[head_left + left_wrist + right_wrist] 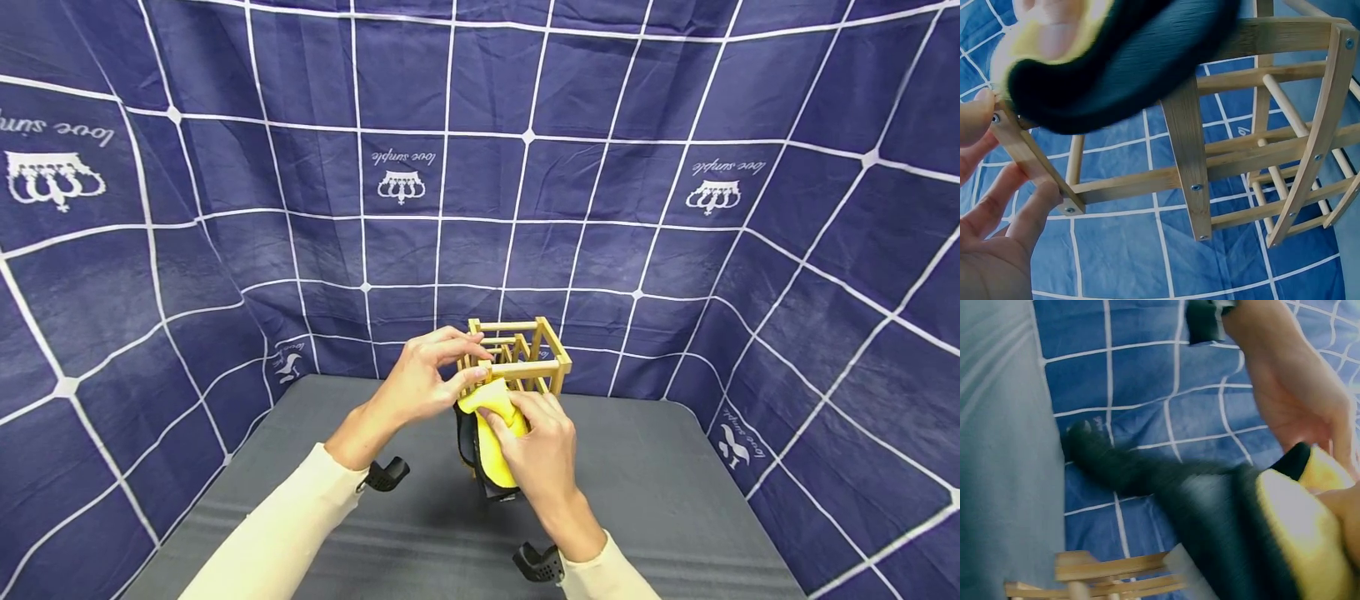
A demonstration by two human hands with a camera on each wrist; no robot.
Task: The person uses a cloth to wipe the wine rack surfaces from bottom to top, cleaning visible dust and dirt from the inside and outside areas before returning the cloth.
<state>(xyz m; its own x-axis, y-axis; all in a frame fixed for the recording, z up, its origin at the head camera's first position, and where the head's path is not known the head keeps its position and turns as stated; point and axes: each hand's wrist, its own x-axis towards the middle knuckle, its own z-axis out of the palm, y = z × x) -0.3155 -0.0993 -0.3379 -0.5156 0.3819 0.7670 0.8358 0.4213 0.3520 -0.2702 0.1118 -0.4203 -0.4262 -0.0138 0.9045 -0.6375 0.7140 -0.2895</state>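
My left hand (431,375) is at the near left corner of a small light-wood rack (525,367), its thumb and fingers gripping the end bar (1035,162). My right hand (542,442) pinches a soft yellow-and-black padded piece (491,454) between thumb and fingers. That piece is bright yellow on one face, with a thick black edge, and bends over near the rack's top rail. Its dark side (1204,512) hangs down in the right wrist view. In the left wrist view its folded edge covers part of the rack's upper rails.
The rack has several rails and thin dowels. It stands toward the back of a grey surface (637,483). Behind and at both sides hangs blue cloth (480,183) with white grid lines. Black wrist mounts (386,473) are strapped to both arms.
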